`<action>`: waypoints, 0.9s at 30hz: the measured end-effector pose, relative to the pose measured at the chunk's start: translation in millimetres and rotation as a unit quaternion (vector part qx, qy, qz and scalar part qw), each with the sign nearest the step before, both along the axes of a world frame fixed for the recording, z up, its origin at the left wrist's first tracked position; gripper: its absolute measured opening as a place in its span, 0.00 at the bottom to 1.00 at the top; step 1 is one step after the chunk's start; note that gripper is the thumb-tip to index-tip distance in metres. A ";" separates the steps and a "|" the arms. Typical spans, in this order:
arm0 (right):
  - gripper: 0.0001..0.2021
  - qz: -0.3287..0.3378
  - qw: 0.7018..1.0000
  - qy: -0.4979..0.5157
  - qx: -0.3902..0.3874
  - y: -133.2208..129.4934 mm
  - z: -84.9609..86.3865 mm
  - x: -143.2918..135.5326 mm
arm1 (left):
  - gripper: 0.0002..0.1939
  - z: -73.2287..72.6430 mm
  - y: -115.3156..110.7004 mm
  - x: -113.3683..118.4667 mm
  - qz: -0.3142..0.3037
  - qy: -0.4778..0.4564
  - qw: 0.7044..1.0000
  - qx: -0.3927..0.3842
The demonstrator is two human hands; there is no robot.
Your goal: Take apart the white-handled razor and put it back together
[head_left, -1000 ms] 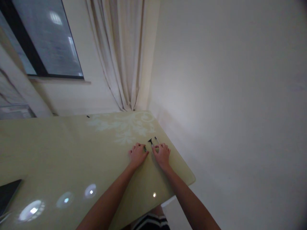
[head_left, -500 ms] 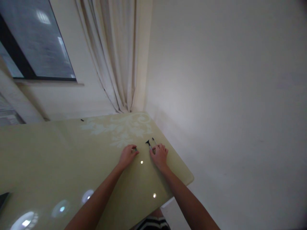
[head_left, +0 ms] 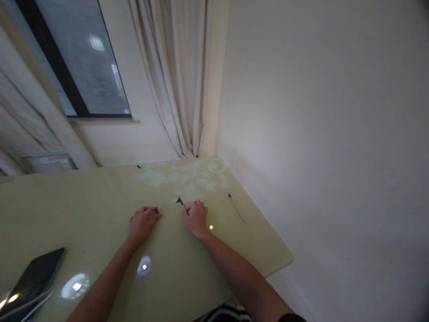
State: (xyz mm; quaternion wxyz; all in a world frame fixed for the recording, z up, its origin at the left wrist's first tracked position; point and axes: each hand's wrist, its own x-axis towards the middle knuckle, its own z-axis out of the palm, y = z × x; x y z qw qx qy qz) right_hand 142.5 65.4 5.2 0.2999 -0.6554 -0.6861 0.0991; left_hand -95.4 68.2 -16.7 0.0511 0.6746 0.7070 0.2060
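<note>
Shifted leftward, right hand [head_left: 196, 218] gripping slim tool [head_left: 182, 205], black T-shaped head [head_left: 179, 200], left hand [head_left: 142, 223] pinching dark piece [head_left: 156, 211]

I look from the person's head, forward and down across the table [head_left: 83, 214], far enough back to fit left hand [head_left: 140, 225], right hand [head_left: 197, 219], window [head_left: 87, 74] and wall [head_left: 318, 134] in one view.

The tabletop [head_left: 83, 201] is pale yellow-green with whitish leafy scrolls [head_left: 192, 177], the razor [head_left: 179, 201] black-headed, the stick [head_left: 237, 209] white, dark-tipped, the curtains [head_left: 179, 67] cream
</note>
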 end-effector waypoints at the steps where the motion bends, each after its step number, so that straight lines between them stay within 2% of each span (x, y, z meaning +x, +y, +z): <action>1: 0.08 0.004 1.000 0.005 -0.008 2.5 2.6 -17.7 | 0.21 0.4 -2.2 -0.3 0.000 0.006 1.000 0.002; 4: 0.08 0.004 0.999 0.017 -0.037 5.3 8.4 -56.0 | 0.21 2.8 -5.7 2.8 -0.001 0.003 1.000 -0.002; 7: 0.10 -0.018 0.997 0.024 -0.065 4.0 7.9 -75.8 | 0.22 6.8 -6.5 6.3 -0.003 0.000 1.000 -0.009; 11: 0.13 -0.023 0.996 0.015 -0.079 2.4 4.1 -85.6 | 0.22 12.6 -7.5 9.0 -0.005 -0.001 1.000 -0.024; 14: 0.15 -0.010 0.997 0.021 -0.073 3.3 3.9 -76.1 | 0.22 15.3 -8.3 11.0 -0.005 0.000 1.000 -0.026; 17: 0.15 -0.027 0.998 0.025 -0.043 5.4 5.2 -38.2 | 0.22 15.7 -8.7 13.2 0.000 0.000 1.000 -0.021; 20: 0.11 -0.087 0.996 -0.003 0.006 5.9 6.3 29.8 | 0.22 14.7 -8.5 14.7 0.007 0.007 1.000 -0.016; 24: 0.12 -0.190 0.978 -0.049 0.067 0.5 3.9 131.3 | 0.21 12.5 -7.7 15.3 0.018 0.012 1.000 -0.004; 27: 0.14 -0.203 0.975 -0.071 0.051 -4.3 -1.6 180.8 | 0.22 11.1 -7.0 15.4 0.035 0.014 0.999 0.003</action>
